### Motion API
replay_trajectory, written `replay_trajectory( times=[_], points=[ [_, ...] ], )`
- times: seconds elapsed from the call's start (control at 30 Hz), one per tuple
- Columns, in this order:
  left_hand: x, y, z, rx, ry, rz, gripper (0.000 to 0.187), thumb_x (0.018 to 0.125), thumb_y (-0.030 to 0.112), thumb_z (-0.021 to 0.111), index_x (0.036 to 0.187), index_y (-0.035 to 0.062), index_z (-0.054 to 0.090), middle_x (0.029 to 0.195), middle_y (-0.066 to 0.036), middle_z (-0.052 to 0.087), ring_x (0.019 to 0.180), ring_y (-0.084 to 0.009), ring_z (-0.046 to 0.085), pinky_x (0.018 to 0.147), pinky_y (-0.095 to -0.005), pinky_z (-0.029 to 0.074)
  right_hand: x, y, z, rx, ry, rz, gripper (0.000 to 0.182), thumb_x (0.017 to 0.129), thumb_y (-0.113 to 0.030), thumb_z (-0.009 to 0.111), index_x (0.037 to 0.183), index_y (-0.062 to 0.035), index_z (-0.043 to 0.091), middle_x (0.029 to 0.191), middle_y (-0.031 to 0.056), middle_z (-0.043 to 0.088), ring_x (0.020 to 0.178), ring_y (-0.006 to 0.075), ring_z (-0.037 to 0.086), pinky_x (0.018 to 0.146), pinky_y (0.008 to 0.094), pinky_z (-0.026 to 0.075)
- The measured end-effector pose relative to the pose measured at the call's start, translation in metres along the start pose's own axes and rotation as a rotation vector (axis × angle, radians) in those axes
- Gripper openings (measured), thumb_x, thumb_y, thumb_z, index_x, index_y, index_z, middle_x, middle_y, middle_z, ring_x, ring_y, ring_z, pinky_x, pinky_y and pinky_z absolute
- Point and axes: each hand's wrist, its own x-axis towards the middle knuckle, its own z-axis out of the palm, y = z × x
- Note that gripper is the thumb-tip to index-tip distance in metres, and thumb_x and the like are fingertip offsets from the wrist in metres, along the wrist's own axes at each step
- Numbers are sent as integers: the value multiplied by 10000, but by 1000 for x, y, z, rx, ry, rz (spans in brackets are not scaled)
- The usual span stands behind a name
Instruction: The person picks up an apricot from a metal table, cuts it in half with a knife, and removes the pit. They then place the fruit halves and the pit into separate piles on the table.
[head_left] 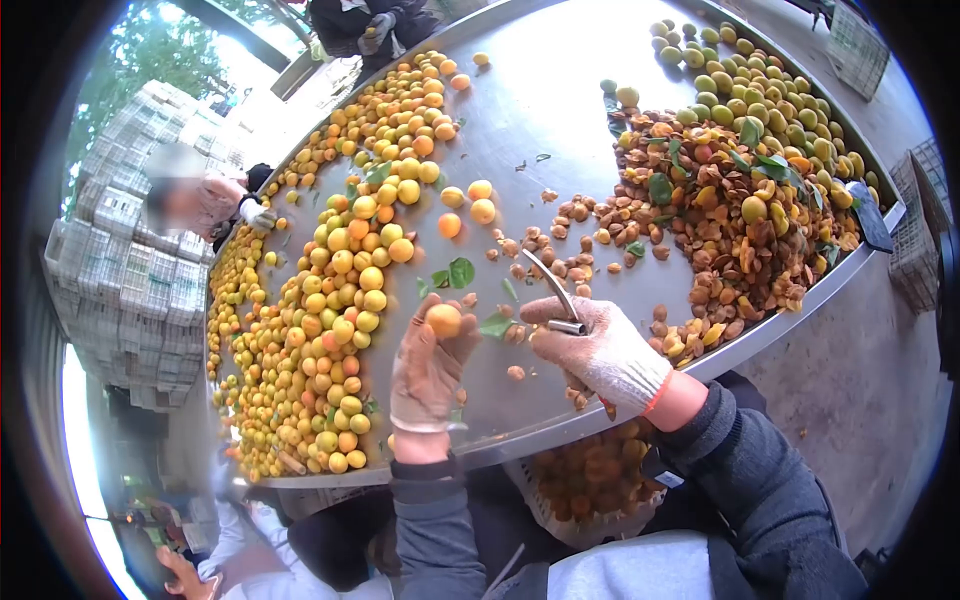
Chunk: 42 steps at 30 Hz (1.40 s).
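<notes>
My left hand [422, 380], in a stained work glove, holds an orange-yellow apricot [443, 321] in its curled fingers. To its right, my right hand [612, 350], in a whitish glove with an orange cuff edge, grips a curved metal blade with a tube-like handle [568, 326]. The blade points up and away to the left, apart from the apricot. Green leaves [461, 272] lie on the metal table [560, 400] just beyond my hands. Loose brown pits [575, 270] are scattered past the blade.
Whole apricots [340, 290] cover the table's left side. A heap of pits and split fruit [720, 210] lies right, with greener fruit [790, 105] behind. A fruit-filled basket [590, 475] stands below the near edge. Co-workers' gloved hands [258, 214] are across the table. Crates [150, 250] are stacked left.
</notes>
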Motion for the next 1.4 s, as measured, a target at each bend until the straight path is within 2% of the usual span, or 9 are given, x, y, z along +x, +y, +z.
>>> replay_trajectory(
  times=[0.13, 0.23, 0.4, 0.63, 0.83, 0.9, 1.07, 1.23, 1.4],
  points=[
    [-29, -16, 2, -12, 16, 11, 421, 857, 147, 715, 1236, 63, 552, 1065, -94, 657, 1015, -289, 655, 946, -428, 537, 10, 28, 21, -63, -50, -29, 276, 868, -127, 650, 1134, -52, 658, 711, -25, 577, 560, 47, 524, 513, 212, 430],
    [-34, -28, -2, -148, 100, 3, 423, 853, 212, 729, 1216, 66, 567, 1035, -88, 656, 972, -250, 656, 904, -377, 541, 12, 39, 29, -324, -72, -358, 192, 849, -87, 627, 1019, -20, 687, 826, 29, 665, 818, 88, 602, 771, 262, 502],
    [-28, -43, -14, 18, 15, 87, 574, 861, 499, 651, 1213, 55, 559, 932, -54, 612, 844, -187, 573, 774, -330, 488, 17, 37, 36, -492, -117, -338, 204, 806, -62, 626, 997, -26, 689, 836, 95, 691, 786, 155, 652, 753, 300, 518],
    [-39, -31, 12, 173, 50, 170, 578, 857, 485, 669, 1187, 19, 579, 933, -51, 600, 851, -174, 568, 758, -297, 477, 19, 34, 49, -663, -79, -414, 188, 774, -70, 602, 938, -34, 686, 811, 158, 678, 764, 284, 681, 715, 343, 529],
    [-48, -27, 17, 242, 61, 202, 534, 855, 417, 708, 1150, -17, 611, 978, -47, 616, 863, -140, 561, 755, -264, 461, 19, 36, 51, -691, -84, -391, 190, 769, -88, 608, 940, -60, 688, 780, 173, 664, 740, 331, 665, 681, 376, 526],
    [-52, -23, 24, 285, 123, 186, 502, 794, 185, 796, 1194, -44, 596, 977, -49, 669, 914, -121, 616, 836, -247, 489, 18, 31, 52, -756, -65, -398, 189, 770, -90, 613, 941, -67, 690, 773, 177, 660, 732, 344, 657, 666, 385, 522],
    [-55, -27, 42, 472, 180, 268, 498, 749, 49, 811, 1189, -48, 598, 1008, -41, 646, 923, -117, 606, 853, -248, 485, 23, 30, 50, -817, -58, -481, 187, 773, -106, 625, 947, -85, 691, 751, 193, 647, 720, 381, 634, 627, 409, 506],
    [-57, -21, 38, 673, 176, 289, 490, 737, -26, 792, 1187, -49, 599, 1061, -51, 619, 930, -126, 607, 868, -259, 486, 29, 16, 40, -717, -406, -256, 142, 781, -108, 617, 854, -36, 715, 783, 161, 684, 695, 305, 660, 665, 377, 507],
    [-57, -7, 26, 646, -87, 227, 488, 738, -85, 742, 1202, -42, 596, 1095, -57, 620, 972, -130, 604, 873, -245, 484, 25, 14, 42, -589, -481, -159, 162, 792, -128, 622, 864, -25, 725, 803, 147, 697, 717, 246, 663, 694, 350, 503]
  ],
)
